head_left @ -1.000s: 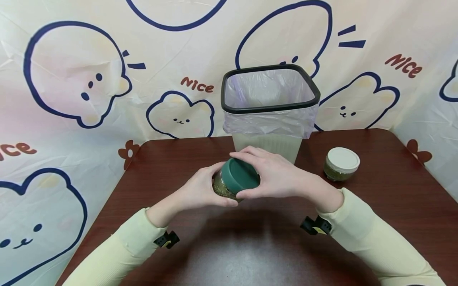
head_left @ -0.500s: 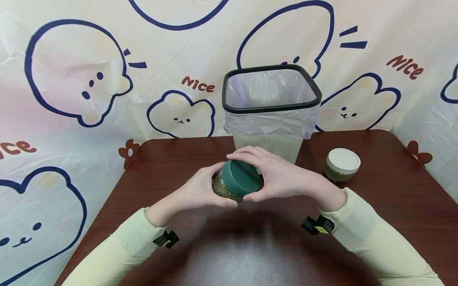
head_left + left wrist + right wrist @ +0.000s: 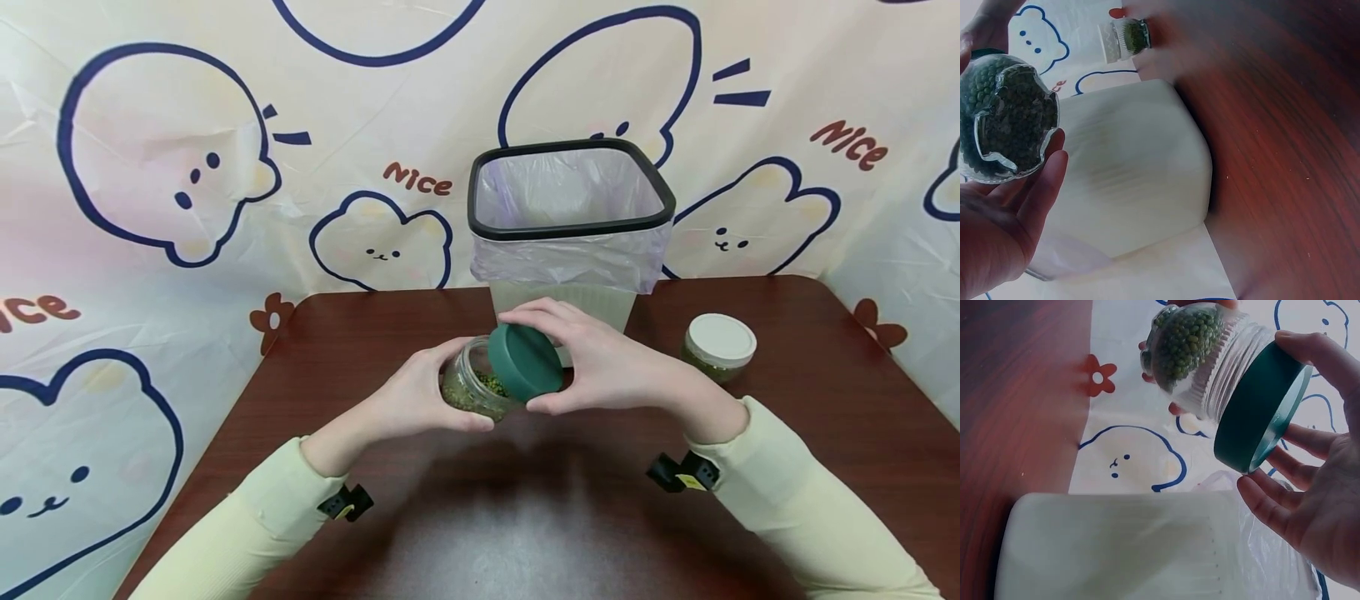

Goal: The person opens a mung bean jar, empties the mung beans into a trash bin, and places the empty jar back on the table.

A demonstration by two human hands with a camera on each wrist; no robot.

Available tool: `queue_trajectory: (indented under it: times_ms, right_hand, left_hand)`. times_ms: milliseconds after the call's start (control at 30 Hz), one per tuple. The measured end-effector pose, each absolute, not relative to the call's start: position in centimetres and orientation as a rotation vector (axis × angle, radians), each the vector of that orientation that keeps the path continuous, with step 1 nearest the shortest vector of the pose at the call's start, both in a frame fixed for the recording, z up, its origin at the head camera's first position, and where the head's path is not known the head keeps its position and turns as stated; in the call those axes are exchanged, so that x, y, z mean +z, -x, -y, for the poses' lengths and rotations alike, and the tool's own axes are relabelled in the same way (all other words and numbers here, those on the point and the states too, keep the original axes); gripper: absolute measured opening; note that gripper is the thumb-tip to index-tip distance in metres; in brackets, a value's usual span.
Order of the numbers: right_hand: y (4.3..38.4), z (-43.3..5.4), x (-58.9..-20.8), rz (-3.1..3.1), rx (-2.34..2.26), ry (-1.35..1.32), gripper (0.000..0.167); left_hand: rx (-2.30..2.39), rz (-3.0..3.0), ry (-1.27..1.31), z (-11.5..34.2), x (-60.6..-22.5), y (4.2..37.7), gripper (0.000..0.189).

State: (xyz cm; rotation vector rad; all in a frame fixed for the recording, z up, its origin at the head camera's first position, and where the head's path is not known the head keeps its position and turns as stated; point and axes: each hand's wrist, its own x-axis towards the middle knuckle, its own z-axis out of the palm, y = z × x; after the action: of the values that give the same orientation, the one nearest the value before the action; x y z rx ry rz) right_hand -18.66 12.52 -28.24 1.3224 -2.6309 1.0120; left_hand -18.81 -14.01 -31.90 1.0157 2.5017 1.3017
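While our left hand (image 3: 401, 400) grips the clear jar (image 3: 467, 392) of small green beans (image 3: 1185, 350) in front of the bag-lined waste bin (image 3: 573, 232), tilted and raised above the wood-grain table (image 3: 352, 333), our right hand (image 3: 611, 367) grasps the dark green lid (image 3: 525, 364) between thumb and fingers. We see that lid aslant at the jar's partly uncovered mouth; whether they touch, we cannot tell. Right of the bin, a white-lidded jar (image 3: 722, 343) stands on the table.
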Motion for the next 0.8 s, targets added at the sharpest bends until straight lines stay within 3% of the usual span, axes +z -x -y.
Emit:
queue_trajectory:
  times_ms: [800]
  right_hand:
    - [19.3,-14.7,-31.5,2.802,0.747,-1.176,0.087]
  left_hand:
    - [1.351,-2.543,-0.955,14.9,-32.3,18.9,0.077]
